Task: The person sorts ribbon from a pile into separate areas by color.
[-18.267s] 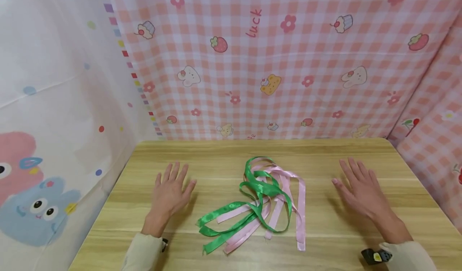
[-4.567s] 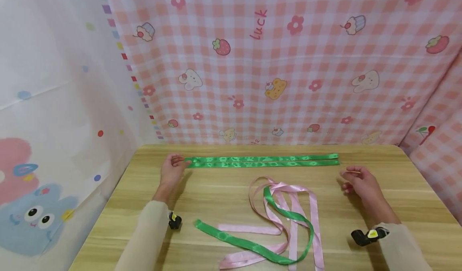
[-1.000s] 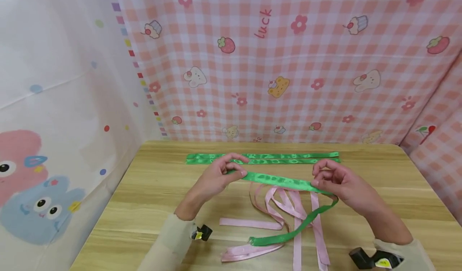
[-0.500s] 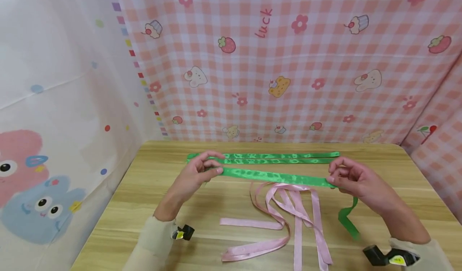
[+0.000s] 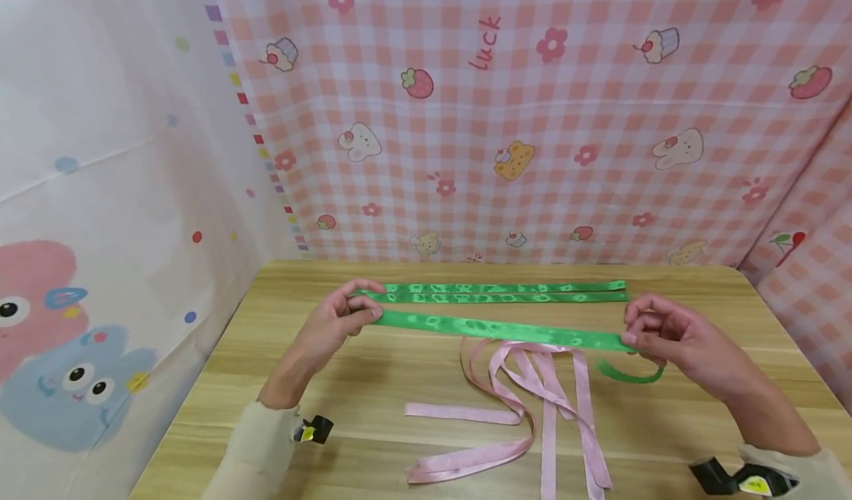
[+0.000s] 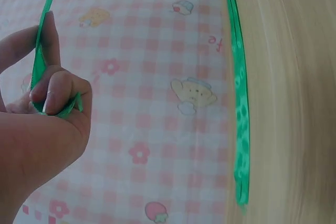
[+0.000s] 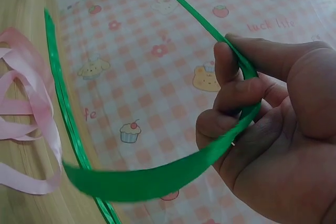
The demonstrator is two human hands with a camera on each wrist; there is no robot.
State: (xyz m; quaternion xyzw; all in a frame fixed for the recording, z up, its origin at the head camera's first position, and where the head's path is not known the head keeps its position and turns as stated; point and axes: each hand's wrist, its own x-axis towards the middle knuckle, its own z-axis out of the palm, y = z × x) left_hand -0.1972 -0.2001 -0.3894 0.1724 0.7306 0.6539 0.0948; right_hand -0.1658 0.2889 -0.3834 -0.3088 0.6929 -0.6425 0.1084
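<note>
A green satin ribbon [image 5: 492, 328] is stretched between both hands above the table. My left hand [image 5: 326, 328] pinches it near one end, and in the left wrist view its short tail [image 6: 68, 107] lies among the curled fingers. My right hand [image 5: 682, 341] pinches it between thumb and forefinger, while a loose tail [image 7: 152, 177] curves out below that palm. Behind the held piece, two green ribbon strips [image 5: 506, 293] lie straight and side by side near the table's back edge. A loose heap of pink ribbons [image 5: 512, 389] lies nearer me, under the held ribbon.
The wooden table [image 5: 319, 426] has a pink checked cloth [image 5: 452, 115] hanging behind it. A white patterned cloth [image 5: 126, 189] hangs at the left. Small black cameras are strapped at both sleeves.
Over the last second my hands have drawn apart, lengthening the taut green ribbon between them. Its loose end has left the pink heap and now hangs by my right hand.
</note>
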